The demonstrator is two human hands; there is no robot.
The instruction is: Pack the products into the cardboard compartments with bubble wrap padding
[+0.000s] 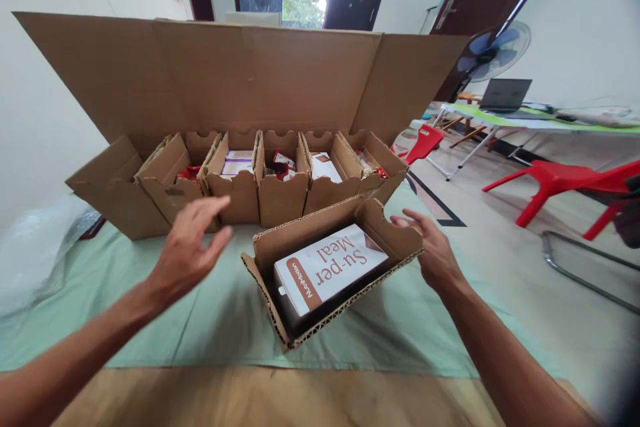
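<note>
A cardboard bin [333, 320] sits at an angle in front of me over a pale green cloth. In it lies a white carton [327, 267] with brown lettering reading "Su-per Meal" and "NutriMotion", upside down to me. My right hand [433, 247] is at the bin's right end, by the notched wall, which hides part of the fingers; it appears to grip there. My left hand [193, 243] is in the air left of the bin, fingers stretched and thumb apart, holding nothing.
Behind the bin stands a row of cardboard bins [283, 200] holding cartons and red packets, backed by a tall cardboard panel [260, 80]. Green cloth [210, 320] covers the surface. Clear plastic wrap [40, 247] lies left. Red chairs [565, 187], a laptop [505, 95] and a fan [495, 52] stand right.
</note>
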